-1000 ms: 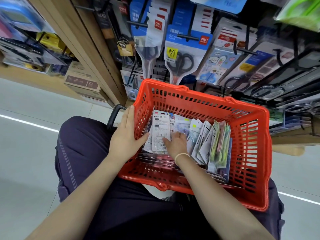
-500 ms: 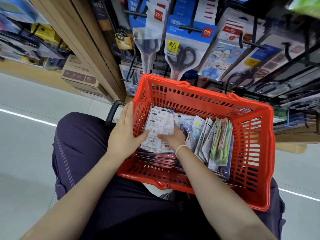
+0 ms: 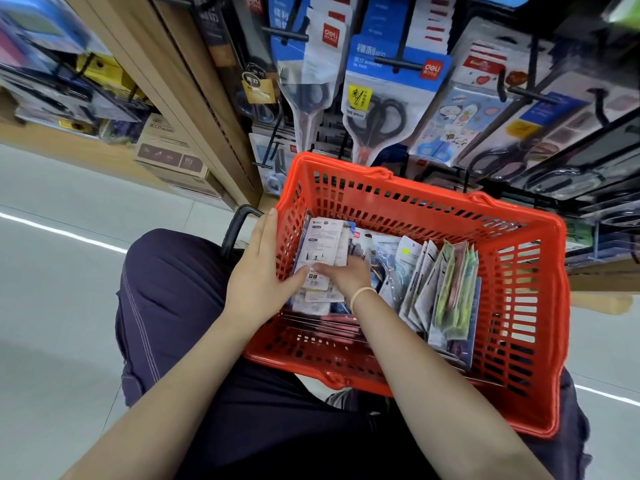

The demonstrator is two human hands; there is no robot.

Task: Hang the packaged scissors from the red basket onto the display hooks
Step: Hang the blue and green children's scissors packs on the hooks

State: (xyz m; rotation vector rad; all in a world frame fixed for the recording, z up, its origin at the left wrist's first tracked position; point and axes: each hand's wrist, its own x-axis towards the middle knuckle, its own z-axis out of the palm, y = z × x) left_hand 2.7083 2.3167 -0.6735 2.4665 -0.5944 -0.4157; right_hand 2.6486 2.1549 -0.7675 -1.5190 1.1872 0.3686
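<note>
1. You are seated, looking down at a red basket [image 3: 519, 306] that rests on your lap, its slotted plastic walls and rim open to the camera.
2. Inside the basket, packaged scissors [image 3: 323, 251] lie stacked against the left wall, white printed card backs facing up.
3. More packs [image 3: 446, 292] stand on edge towards the basket's right side, leaning together like files; some are white, some pale green and pink.
4. A few flat packs lie on the basket floor near the edge closest to you.
5. Your left hand [image 3: 258, 282] rests on the basket's left wall. Its fingers lie straight along the outside of that wall, while the thumb reaches over the rim and presses on the stacked packs.
6. Your right hand [image 3: 346, 275] is inside the basket, on top of the same stack, a pale band on the wrist. Its fingers are curled down onto the packs; whether they actually clamp one, you cannot tell from here.
7. Beyond the basket rises the display rack, with black display hooks [image 3: 403, 64] sticking out.
8. Hanging scissors packs [image 3: 384, 109] with blue and white cards fill those hooks, black-handled scissors visible through clear fronts.
9. A black basket handle [image 3: 237, 225] hangs folded down outside the left wall, just beyond your left hand.
10. Pale floor [image 3: 62, 271] lies to your left.
</note>
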